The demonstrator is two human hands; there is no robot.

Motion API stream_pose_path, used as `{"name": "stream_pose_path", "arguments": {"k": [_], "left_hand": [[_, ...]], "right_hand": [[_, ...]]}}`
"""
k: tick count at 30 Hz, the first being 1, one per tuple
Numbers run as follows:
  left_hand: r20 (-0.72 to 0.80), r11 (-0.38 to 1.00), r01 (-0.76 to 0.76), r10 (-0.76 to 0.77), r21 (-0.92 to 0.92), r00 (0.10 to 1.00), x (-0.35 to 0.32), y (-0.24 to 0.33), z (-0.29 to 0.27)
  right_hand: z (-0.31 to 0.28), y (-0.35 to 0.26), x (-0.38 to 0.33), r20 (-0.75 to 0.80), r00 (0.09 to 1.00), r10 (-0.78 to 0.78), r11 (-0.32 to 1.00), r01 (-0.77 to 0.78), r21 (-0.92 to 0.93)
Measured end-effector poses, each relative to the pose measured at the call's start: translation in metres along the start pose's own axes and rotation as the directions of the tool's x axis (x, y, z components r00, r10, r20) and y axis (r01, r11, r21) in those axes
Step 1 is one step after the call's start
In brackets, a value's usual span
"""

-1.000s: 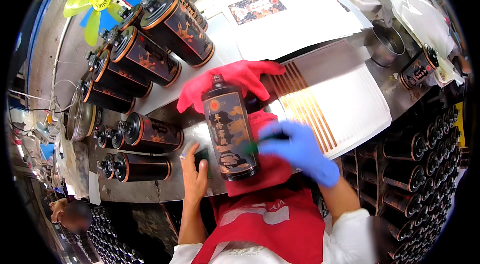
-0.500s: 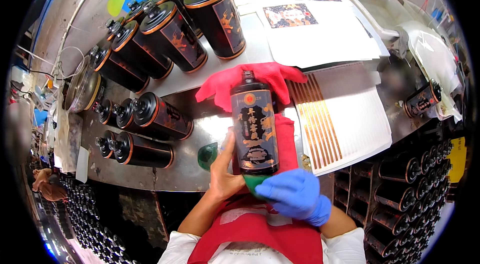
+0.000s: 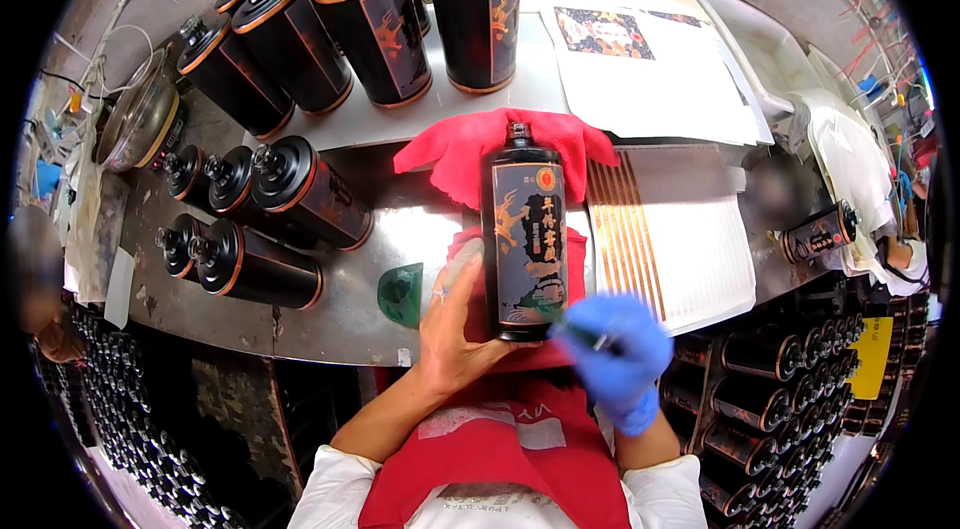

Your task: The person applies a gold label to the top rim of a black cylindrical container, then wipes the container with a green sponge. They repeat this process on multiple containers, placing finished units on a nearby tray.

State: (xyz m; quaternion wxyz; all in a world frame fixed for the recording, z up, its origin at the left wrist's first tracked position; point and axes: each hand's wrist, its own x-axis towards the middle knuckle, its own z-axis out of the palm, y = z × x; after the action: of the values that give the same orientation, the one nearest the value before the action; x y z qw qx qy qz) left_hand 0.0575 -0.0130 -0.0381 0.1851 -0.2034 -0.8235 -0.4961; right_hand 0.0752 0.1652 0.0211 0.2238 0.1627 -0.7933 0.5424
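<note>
A black bottle [image 3: 524,239] with a dark label bearing gold and orange figures rests on a red cloth [image 3: 440,167], its neck pointing away from me. My bare left hand [image 3: 450,329] holds it by the lower left side, near the base. In a blue glove, my right hand [image 3: 622,354] is closed, blurred by motion, beside the bottle's lower right. From its fingers a dark green scraper [image 3: 548,317] reaches the lower part of the label. A second green scraper [image 3: 400,296] lies on the metal table, left of my left hand.
Several black bottles [image 3: 270,219] lean to the left, with a taller group [image 3: 375,29] behind. White sheets with gold strips [image 3: 690,239] lie to the right, near a lone bottle [image 3: 820,232]. Racks of bottles [image 3: 770,359] stand below the table at right.
The bottle has turned, so its label's lettering sits further right and a gold figure shows at left. My right hand has moved up and right, bringing the scraper from the base to the label.
</note>
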Motion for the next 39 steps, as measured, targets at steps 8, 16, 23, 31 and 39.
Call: {"name": "stream_pose_path", "arguments": {"k": [8,16,23,31,39], "left_hand": [[0.046,0.986,-0.158,0.156,0.061,0.987,0.002,-0.010,-0.005],[0.084,0.988,-0.081,0.092,-0.133,0.992,-0.003,-0.015,-0.005],[0.031,0.931,-0.004,0.017,-0.364,0.999,-0.014,-0.025,0.003],[-0.041,0.969,-0.102,0.095,-0.225,0.995,0.002,-0.016,-0.004],[-0.021,0.977,-0.076,0.073,-0.200,0.997,0.003,-0.017,-0.005]], "right_hand": [[0.017,-0.016,-0.022,0.313,0.929,-0.199,0.910,0.293,-0.292],[0.033,0.008,0.035,0.064,0.980,-0.189,0.806,0.192,-0.560],[0.054,-0.018,0.017,0.321,0.937,-0.137,0.704,0.320,-0.634],[0.057,-0.019,0.037,0.173,0.976,-0.131,0.637,0.216,-0.740],[0.069,-0.027,0.022,0.225,0.972,-0.071,0.607,0.221,-0.763]]}}
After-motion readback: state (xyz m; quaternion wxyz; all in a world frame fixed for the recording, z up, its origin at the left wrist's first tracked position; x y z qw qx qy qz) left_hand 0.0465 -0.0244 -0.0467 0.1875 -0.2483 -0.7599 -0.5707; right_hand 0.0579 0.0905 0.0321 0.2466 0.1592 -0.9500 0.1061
